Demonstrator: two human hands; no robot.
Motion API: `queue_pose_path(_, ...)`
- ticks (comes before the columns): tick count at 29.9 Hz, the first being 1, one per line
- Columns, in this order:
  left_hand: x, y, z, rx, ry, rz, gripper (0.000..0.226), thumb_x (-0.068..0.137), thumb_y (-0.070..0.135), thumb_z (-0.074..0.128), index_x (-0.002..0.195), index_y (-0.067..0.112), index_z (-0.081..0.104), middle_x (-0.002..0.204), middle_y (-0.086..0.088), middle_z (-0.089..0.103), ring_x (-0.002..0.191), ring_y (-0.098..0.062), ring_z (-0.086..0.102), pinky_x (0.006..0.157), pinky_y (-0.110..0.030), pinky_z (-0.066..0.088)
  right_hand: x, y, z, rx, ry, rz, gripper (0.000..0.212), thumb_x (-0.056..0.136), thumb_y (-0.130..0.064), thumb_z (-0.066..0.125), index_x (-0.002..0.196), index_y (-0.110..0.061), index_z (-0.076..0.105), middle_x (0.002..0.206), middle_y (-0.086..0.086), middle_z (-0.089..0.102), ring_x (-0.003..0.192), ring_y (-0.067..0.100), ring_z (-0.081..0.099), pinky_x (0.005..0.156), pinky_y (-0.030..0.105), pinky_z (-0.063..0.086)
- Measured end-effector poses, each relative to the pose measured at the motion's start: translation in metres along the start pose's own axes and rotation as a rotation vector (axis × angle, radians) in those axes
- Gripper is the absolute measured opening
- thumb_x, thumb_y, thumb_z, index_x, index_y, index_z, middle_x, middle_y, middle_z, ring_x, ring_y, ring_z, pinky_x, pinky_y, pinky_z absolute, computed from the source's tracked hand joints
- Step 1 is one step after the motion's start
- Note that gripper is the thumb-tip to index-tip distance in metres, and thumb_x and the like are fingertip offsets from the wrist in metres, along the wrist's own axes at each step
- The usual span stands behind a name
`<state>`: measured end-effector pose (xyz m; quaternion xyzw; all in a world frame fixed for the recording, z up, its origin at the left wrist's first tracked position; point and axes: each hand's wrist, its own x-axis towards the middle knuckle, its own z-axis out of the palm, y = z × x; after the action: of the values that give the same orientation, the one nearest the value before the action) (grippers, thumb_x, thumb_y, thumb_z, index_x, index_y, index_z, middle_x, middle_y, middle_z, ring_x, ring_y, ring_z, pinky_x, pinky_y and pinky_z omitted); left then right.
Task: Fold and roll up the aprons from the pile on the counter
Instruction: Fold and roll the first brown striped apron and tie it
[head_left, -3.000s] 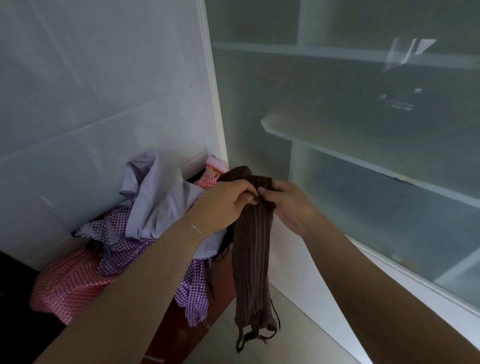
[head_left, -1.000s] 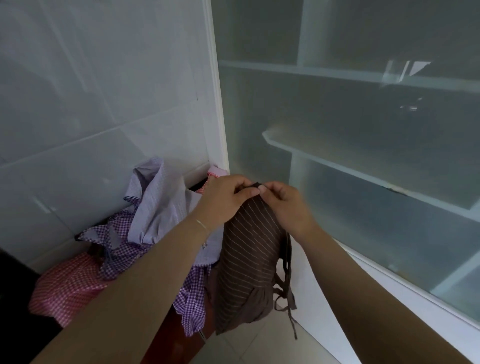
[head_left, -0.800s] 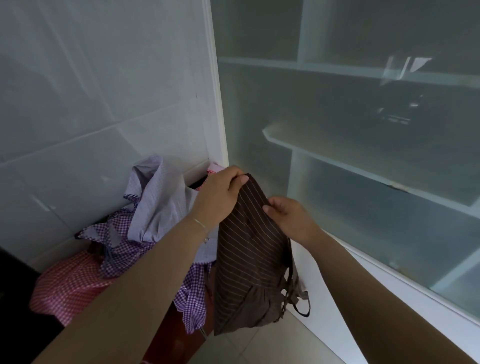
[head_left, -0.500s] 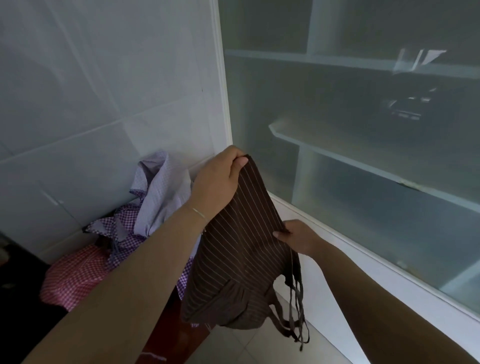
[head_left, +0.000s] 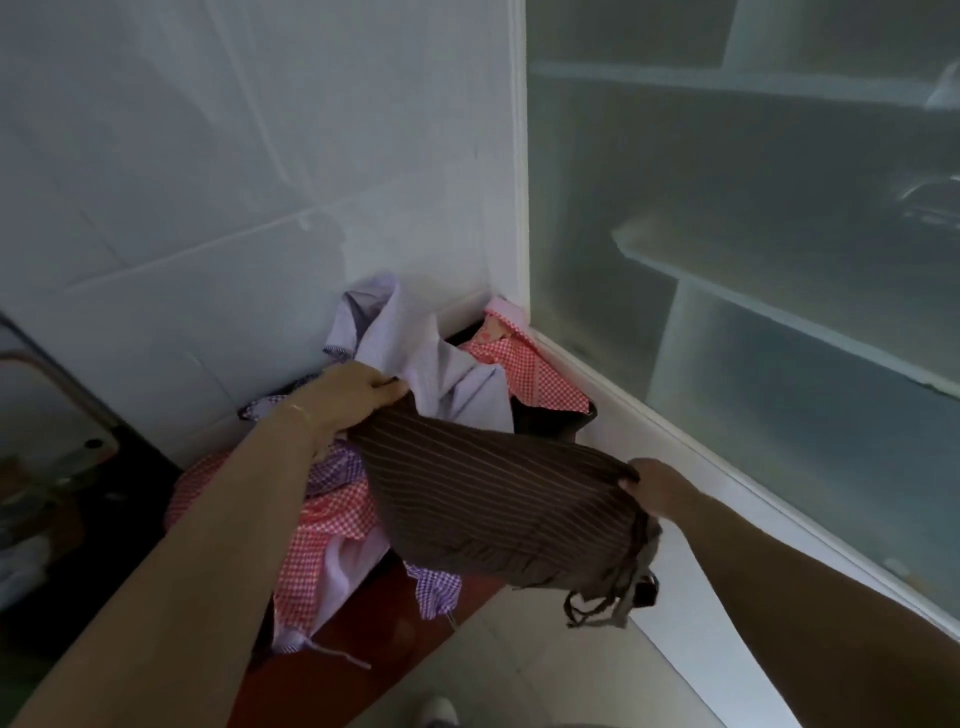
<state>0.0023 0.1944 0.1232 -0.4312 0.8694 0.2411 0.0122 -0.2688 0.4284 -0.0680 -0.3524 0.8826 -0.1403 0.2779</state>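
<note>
A brown striped apron is stretched between my two hands, held in the air above the counter's end. My left hand grips its far corner next to the pile. My right hand pinches the near edge on the right, where the brown ties dangle in a bunch. The pile of aprons lies in the corner on the dark counter: a lilac one on top, red-checked and purple-checked ones under and around it.
A tiled wall stands behind the pile. To the right is a frosted glass cabinet with shelves, framed in white. A sink edge and tap show at the left. Pale floor tiles lie below the counter's end.
My hands have moved apart and lowered. The brown apron, first hanging as a narrow bundle from both hands together, is now spread wide and nearly level between them. The view has tilted down.
</note>
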Motion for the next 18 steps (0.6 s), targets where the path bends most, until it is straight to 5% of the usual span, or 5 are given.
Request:
queue_pose_path(4, -0.016, -0.023, -0.011, -0.683, -0.251, -0.064, 0.048, 0.072, 0.050, 0.075, 0.086, 0.005, 0.067, 0.070, -0.013, 0.054, 0.059, -0.019, 0.049, 0.055, -0.024, 0.036, 0.034, -0.016, -0.014, -0.137, 0.009, 0.020, 0.035, 0.101, -0.027, 0.039, 0.125, -0.007, 0.055, 0.132, 0.014, 0.054, 0.118, 0.028, 0.052, 0.096, 0.031, 0.039)
queue_pose_path(7, -0.019, -0.042, -0.024, -1.023, -0.162, -0.102, 0.026, 0.088, 0.029, 0.060, 0.075, 0.010, 0.071, 0.069, -0.007, 0.064, 0.058, -0.016, 0.060, 0.055, -0.024, 0.050, 0.053, -0.058, -0.019, -0.155, 0.154, 0.016, 0.031, 0.099, -0.024, 0.038, 0.122, -0.008, 0.052, 0.128, 0.016, 0.055, 0.115, 0.031, 0.054, 0.094, 0.034, 0.041)
queue_pose_path(9, -0.014, -0.070, -0.027, -1.152, 0.004, -0.176, 0.037, 0.096, 0.016, 0.048, 0.071, 0.013, 0.075, 0.070, -0.002, 0.071, 0.059, -0.008, 0.067, 0.055, -0.017, 0.054, 0.064, -0.087, -0.021, -0.179, 0.213, 0.029, 0.030, 0.096, -0.018, 0.038, 0.123, -0.008, 0.048, 0.127, 0.017, 0.055, 0.115, 0.032, 0.054, 0.096, 0.038, 0.041)
queue_pose_path(13, 0.003, -0.161, -0.012, -0.697, 0.379, -0.322, 0.030, 0.100, 0.023, 0.048, 0.120, 0.007, 0.063, 0.125, -0.014, 0.061, 0.110, -0.022, 0.058, 0.096, -0.029, 0.044, 0.085, -0.123, -0.016, -0.238, 0.178, 0.101, 0.034, 0.093, -0.020, 0.044, 0.123, -0.010, 0.055, 0.130, 0.015, 0.056, 0.117, 0.032, 0.054, 0.097, 0.040, 0.043)
queue_pose_path(18, 0.025, -0.244, 0.020, -0.384, 0.480, -0.499, 0.037, 0.101, 0.024, 0.044, 0.117, -0.006, 0.060, 0.120, -0.028, 0.060, 0.112, -0.041, 0.055, 0.090, -0.039, 0.040, 0.112, -0.170, -0.002, -0.222, 0.342, 0.031, 0.033, 0.093, -0.020, 0.041, 0.119, -0.011, 0.059, 0.124, 0.015, 0.058, 0.113, 0.035, 0.055, 0.094, 0.044, 0.046)
